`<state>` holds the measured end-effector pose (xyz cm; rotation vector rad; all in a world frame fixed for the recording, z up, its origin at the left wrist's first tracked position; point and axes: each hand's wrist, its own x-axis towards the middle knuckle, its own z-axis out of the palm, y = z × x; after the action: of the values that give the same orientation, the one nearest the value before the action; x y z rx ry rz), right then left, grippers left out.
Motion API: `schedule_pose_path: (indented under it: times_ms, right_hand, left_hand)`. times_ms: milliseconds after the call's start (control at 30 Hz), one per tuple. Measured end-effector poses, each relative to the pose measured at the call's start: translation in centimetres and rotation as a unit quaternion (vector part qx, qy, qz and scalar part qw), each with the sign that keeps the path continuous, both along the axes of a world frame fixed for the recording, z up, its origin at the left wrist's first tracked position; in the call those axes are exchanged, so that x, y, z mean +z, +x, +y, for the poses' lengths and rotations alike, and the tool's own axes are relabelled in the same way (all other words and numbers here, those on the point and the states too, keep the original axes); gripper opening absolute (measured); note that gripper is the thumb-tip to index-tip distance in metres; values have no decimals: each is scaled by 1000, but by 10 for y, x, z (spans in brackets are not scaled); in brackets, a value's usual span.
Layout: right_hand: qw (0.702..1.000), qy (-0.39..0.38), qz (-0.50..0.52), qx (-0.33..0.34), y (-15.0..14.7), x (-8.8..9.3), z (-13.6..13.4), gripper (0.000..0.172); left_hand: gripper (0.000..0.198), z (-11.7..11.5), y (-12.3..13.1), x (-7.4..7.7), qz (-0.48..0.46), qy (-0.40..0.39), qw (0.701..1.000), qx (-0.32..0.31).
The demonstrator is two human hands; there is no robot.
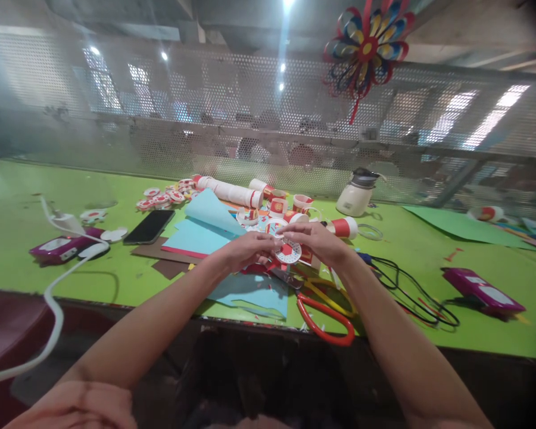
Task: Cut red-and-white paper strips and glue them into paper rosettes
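In the middle of the head view, a small round paper disc (288, 252), white and patterned with a red centre, is between my hands. My left hand (252, 249) pinches its left edge, fingers curled together. From above and the right, my right hand (313, 238) has its fingertips on the disc's upper edge, with its thumb partly hidden. Just below lie red-handled scissors (325, 325), and yellow-handled scissors (326, 293) rest behind them. Light blue paper (250, 293) with small scraps on it spreads under my hands. Red and white paper cups (277, 207) stand close behind.
Left of the paper lie a black phone (149, 227), a purple power bank (62, 247) with a white cable (56, 304), and patterned paper discs (163, 199). A cream jug (356, 193), black cables (402, 283) and another purple device (482, 292) are on the right.
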<state>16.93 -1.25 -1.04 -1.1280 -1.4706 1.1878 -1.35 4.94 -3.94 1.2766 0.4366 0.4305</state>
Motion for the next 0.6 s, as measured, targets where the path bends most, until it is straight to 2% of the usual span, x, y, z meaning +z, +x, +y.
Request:
schedule_pose_path:
  times_ms: [167,333,600]
  right_hand:
    - [998,-9,59,-33,-1,-6,6,26]
    - [988,2,125,-94,2,-11,14,38]
    - [988,-9,121,-94,-9,-12,10,41]
  left_hand:
    - [29,0,-1,1,8,21,1000,20]
    - [28,2,-1,4,-60,2,989,133]
    - [32,-2,0,11,-126,-17,971,204]
